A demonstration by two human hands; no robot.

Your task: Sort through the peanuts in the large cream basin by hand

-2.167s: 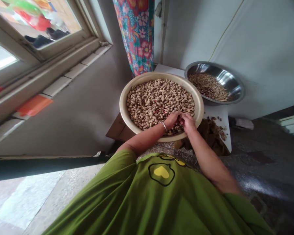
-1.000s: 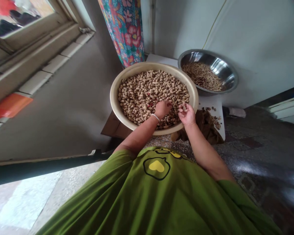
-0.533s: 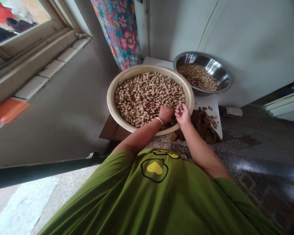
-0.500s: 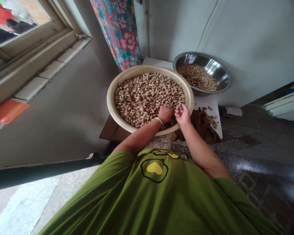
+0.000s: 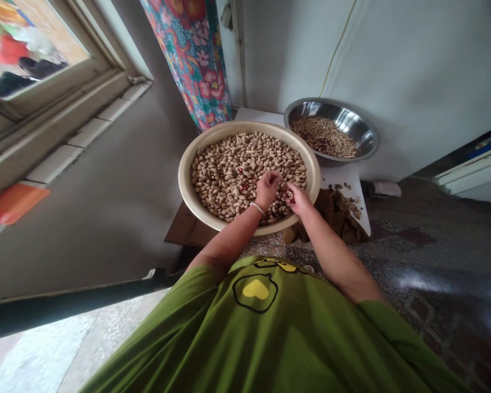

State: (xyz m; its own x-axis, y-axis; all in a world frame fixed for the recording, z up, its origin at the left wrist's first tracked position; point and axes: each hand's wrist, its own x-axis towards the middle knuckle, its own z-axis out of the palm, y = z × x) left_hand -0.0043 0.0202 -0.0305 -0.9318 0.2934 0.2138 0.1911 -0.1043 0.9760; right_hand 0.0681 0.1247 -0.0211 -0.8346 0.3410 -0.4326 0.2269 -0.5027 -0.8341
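A wide cream basin (image 5: 186,183) is filled with unshelled peanuts (image 5: 223,172), with a few red kernels (image 5: 244,188) lying among them. Over the right front part of the heap, my left hand (image 5: 267,189) has its fingers curled together; whatever they pinch is too small to make out. Close beside it, my right hand (image 5: 298,200) is closed at the fingertips on a peanut (image 5: 289,194), partly hidden by the fingers. The two sets of fingertips nearly meet.
Behind the basin to the right, a steel bowl (image 5: 370,139) holds empty-looking shells or stalks (image 5: 325,136). Brown cloth (image 5: 331,215) and scattered shell bits (image 5: 354,207) lie on a white board (image 5: 364,218). A floral curtain (image 5: 207,71) hangs behind; a window ledge is at left.
My left hand has lifted and turned upward from the peanuts. My right hand has moved left and slightly down, bringing its fingertips towards the left ones. The camera view has shifted slightly.
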